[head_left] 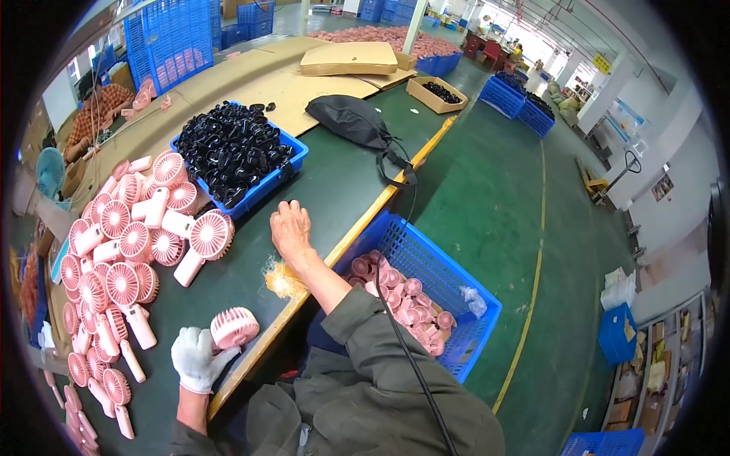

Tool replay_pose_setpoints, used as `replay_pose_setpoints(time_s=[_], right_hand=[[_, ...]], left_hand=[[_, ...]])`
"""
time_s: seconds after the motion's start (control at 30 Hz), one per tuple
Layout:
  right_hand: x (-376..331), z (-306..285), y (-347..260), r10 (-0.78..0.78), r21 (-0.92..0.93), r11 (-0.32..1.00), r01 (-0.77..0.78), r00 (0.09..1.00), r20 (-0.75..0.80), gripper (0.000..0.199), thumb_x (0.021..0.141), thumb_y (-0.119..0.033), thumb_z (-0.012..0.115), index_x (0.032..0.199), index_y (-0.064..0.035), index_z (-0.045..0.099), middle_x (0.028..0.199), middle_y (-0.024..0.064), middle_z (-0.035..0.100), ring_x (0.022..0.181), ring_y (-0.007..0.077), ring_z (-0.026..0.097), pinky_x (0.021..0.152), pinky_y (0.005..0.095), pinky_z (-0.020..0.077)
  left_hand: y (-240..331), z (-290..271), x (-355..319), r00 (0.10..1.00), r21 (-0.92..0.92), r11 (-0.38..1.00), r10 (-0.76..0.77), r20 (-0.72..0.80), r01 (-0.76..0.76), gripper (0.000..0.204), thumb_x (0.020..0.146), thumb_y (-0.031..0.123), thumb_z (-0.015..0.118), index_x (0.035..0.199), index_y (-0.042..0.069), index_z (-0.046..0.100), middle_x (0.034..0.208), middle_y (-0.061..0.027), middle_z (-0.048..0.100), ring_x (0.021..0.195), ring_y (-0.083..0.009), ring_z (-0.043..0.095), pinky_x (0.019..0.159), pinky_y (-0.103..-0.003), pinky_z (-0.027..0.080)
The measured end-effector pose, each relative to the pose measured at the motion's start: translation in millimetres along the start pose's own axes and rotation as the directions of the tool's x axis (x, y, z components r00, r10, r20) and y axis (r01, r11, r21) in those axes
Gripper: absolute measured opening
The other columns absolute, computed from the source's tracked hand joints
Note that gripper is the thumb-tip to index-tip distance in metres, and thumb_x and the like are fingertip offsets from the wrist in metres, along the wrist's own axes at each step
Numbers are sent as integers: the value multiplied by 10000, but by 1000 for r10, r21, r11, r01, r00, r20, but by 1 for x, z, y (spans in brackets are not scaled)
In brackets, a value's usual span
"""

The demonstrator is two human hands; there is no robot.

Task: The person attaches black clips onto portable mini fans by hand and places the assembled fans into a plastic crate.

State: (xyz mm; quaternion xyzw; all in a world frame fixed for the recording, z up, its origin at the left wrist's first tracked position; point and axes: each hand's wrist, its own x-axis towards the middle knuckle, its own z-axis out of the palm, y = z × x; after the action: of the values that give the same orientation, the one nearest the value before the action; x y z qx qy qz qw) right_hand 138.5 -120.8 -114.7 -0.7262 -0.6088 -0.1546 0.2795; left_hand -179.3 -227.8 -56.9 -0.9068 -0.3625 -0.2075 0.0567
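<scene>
My left hand (199, 360), in a white glove, is closed round a pink handheld fan (234, 327) near the table's front edge, the fan's round grille tipped up. My right hand (292, 229) is bare and hovers over or rests on the green table, its fingers curled. Whatever it may hold is hidden. Just beyond it stands a blue bin (262, 185) heaped with small black plastic parts (232, 152). A big pile of pink handheld fans (122, 285) covers the table's left side. Beneath my right wrist lies a tangle of yellowish fibres (281, 281).
A blue basket (477, 334) with pink fans stands right of the table's yellow edge (365, 205). A black bag (351, 121) lies beyond the bin, a cable trailing from it across my right arm. Cardboard (348, 58) lies farther back; a co-worker (99, 110) sits at far left.
</scene>
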Motion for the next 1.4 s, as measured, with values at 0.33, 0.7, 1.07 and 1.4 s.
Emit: replay_pose_setpoints(time_s=[0.33, 0.7, 1.07, 1.4], right_hand=[[-15, -31, 1, 60, 124, 991, -49, 995, -85, 110, 753, 26, 599, 845, -30, 578, 942, 141, 531, 897, 301, 581, 759, 382, 523], [-37, -55, 7, -37, -72, 997, 37, 999, 0, 80, 761, -65, 573, 781, -47, 649, 835, 109, 608, 868, 279, 574, 784, 410, 426], [-34, -39, 27, -10, 12, 1000, 11, 996, -84, 70, 770, -40, 571, 775, -31, 641, 853, 127, 573, 878, 301, 563, 765, 409, 458], [-33, -41, 11, -98, 315, 936, 156, 976, -193, 34, 773, -9, 646, 795, 4, 624, 852, 134, 570, 857, 323, 561, 752, 413, 488]], left_hand=[[24, -17, -13, 966, -98, 961, -257, 19, 258, 299, 632, 218, 778, 776, 71, 562, 747, -108, 526, 726, -314, 548, 603, -413, 450], [14, -2, -28, 968, -115, 967, -237, -86, 227, 331, 665, 218, 774, 606, 100, 471, 589, -78, 493, 561, -306, 527, 521, -392, 421], [-1, 23, -71, 511, -968, -20, -847, 149, 248, 452, 995, 400, 418, 874, -11, 561, 722, -74, 551, 596, -168, 523, 562, -303, 426], [-9, 34, -83, 582, -977, -214, -792, 183, 16, 508, 858, 474, 688, 1049, 28, 537, 829, -31, 543, 713, -143, 541, 628, -291, 459]])
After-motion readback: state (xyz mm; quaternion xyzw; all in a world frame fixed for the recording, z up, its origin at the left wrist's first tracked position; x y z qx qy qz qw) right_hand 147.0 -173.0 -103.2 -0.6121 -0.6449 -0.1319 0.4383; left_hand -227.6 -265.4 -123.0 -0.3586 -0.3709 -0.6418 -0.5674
